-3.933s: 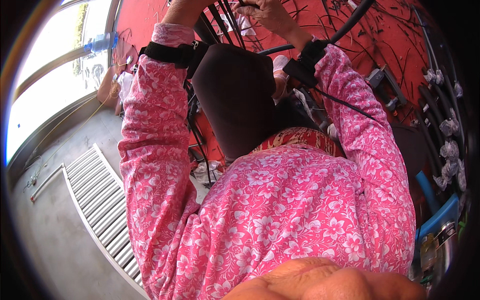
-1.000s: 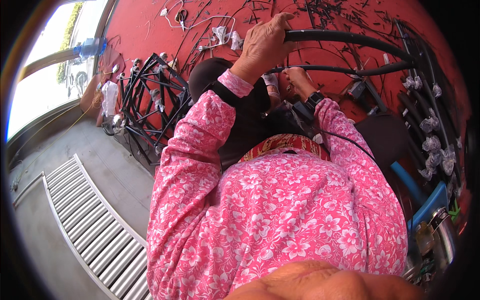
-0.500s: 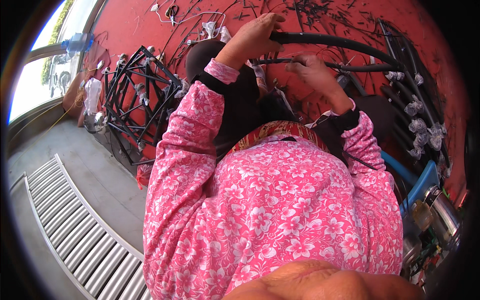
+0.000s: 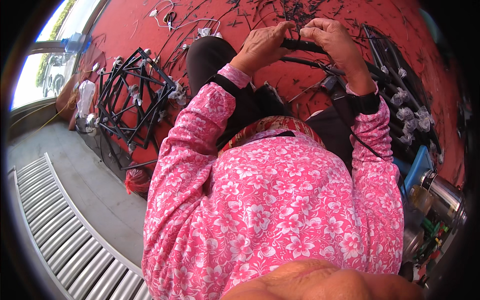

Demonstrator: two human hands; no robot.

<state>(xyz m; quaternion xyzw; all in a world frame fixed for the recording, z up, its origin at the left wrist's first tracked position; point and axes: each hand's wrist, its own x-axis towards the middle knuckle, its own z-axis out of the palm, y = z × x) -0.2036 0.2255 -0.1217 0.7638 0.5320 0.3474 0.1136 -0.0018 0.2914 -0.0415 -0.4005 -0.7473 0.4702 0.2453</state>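
A black tube point(image 4: 306, 46) runs out from between my hands toward the right, over the red floor. My left hand point(image 4: 264, 48) is closed around its left end, thumb and forefinger pressed together above it. Across from it, my right hand point(image 4: 336, 45) is above the tube with thumb and fingers pinched. Something thin and dark shows between the two sets of fingertips, too small to name. A second slim black tube point(image 4: 300, 61) passes just below the first. My dark-trousered knee point(image 4: 210, 55) is beside my left wrist.
Welded black frames point(image 4: 137, 100) with plastic-wrapped ends stand on the left. Wrapped black tubes point(image 4: 400, 95) lie in a pile at right. Dark scraps and scissors point(image 4: 170, 18) lie on the red floor point(image 4: 240, 25). Metal rollers point(image 4: 75, 230) are lower left, a steel flask point(image 4: 445, 192) lower right.
My right hand has risen from beneath the tube to its left end, closing in a pinch. My left hand has shifted slightly right and down, and the view has tilted a little.
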